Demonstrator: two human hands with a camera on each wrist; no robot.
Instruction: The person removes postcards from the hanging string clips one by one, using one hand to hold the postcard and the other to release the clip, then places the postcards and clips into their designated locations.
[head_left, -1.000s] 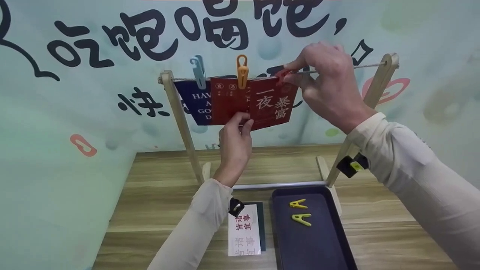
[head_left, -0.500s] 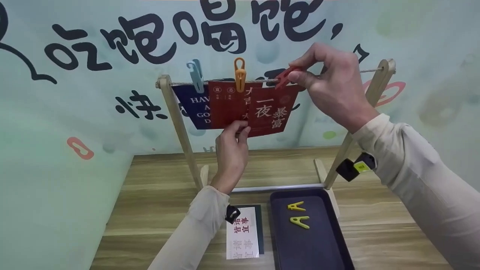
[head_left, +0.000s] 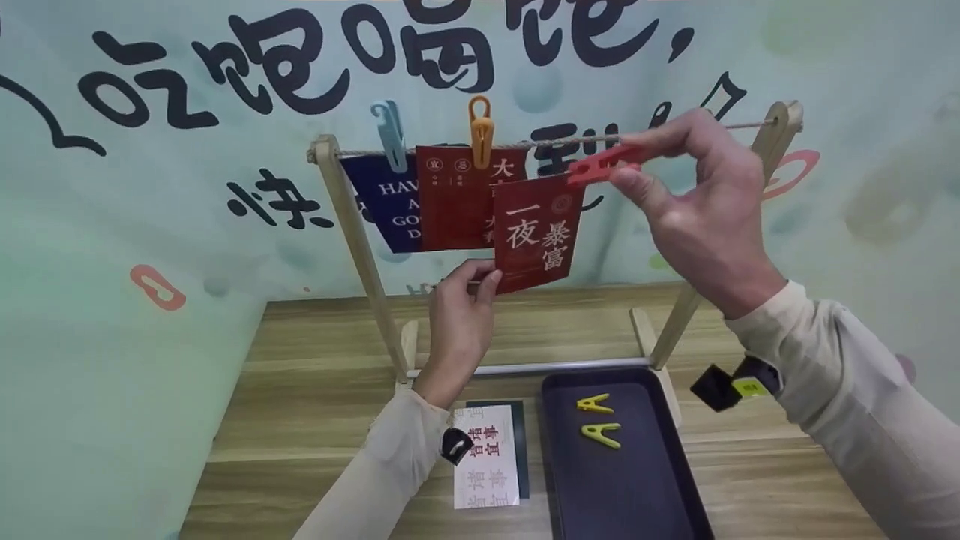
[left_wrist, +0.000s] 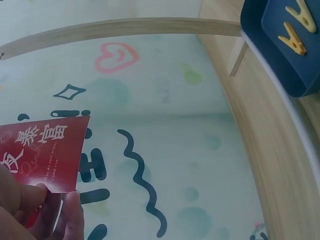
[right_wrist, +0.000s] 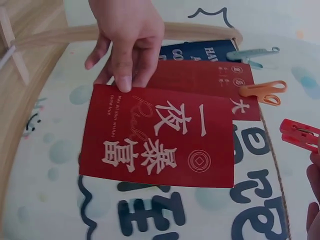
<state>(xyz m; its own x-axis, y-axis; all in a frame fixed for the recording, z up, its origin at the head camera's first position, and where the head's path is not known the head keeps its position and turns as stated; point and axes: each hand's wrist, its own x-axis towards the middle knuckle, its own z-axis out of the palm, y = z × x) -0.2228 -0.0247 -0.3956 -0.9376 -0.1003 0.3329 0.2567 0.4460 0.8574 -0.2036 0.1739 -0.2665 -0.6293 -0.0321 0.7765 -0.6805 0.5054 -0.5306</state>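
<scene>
My left hand [head_left: 486, 279] pinches the lower left corner of a red card with white characters [head_left: 537, 234], holding it just below the string [head_left: 570, 140] of a wooden rack [head_left: 352, 225]. My right hand [head_left: 626, 163] pinches a red clothespin [head_left: 602, 166] between thumb and forefinger, right of the card's top corner and just under the string. In the right wrist view the red clothespin [right_wrist: 299, 134] is apart from the card [right_wrist: 160, 140]. A blue clothespin [head_left: 390, 135] holds a navy card [head_left: 381, 204] and an orange clothespin [head_left: 481, 131] a second red card [head_left: 452, 199] on the string.
A dark blue tray [head_left: 637, 495] lies on the wooden table in front of the rack, with two yellow clothespins [head_left: 598, 418] in it. A white card with red characters [head_left: 487, 465] lies left of the tray. A printed wall stands close behind the rack.
The right hand has pulled the red clothespin off the string and the card, moving right and down. The red card has sunk below the string, held by the left hand alone.
</scene>
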